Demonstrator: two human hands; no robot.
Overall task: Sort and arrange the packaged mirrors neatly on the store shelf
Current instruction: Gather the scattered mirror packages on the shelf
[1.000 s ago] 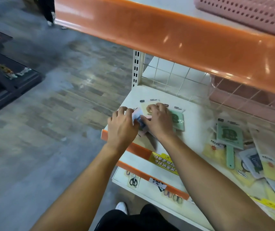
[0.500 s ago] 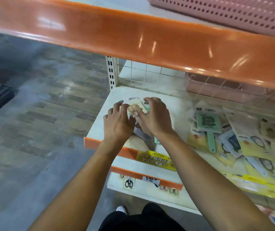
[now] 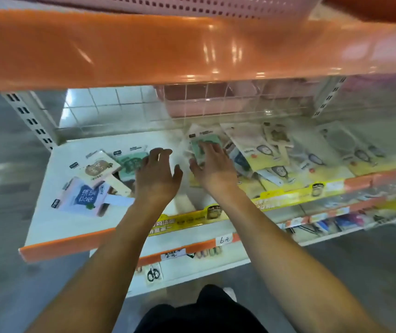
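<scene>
Partly sorted: a few packaged mirrors [image 3: 101, 181] are laid at the left end of the shelf [image 3: 48, 224], the loose pile [image 3: 288, 159] right of them is left, the left hand [image 3: 157, 174] spread and empty, the right hand [image 3: 212, 164] pressed on a green mirror pack [image 3: 204, 143], grip unclear.

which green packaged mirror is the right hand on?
The green mirror at the edge of the jumbled pile, under the right hand. The other green mirror lies left of the left hand.
</scene>
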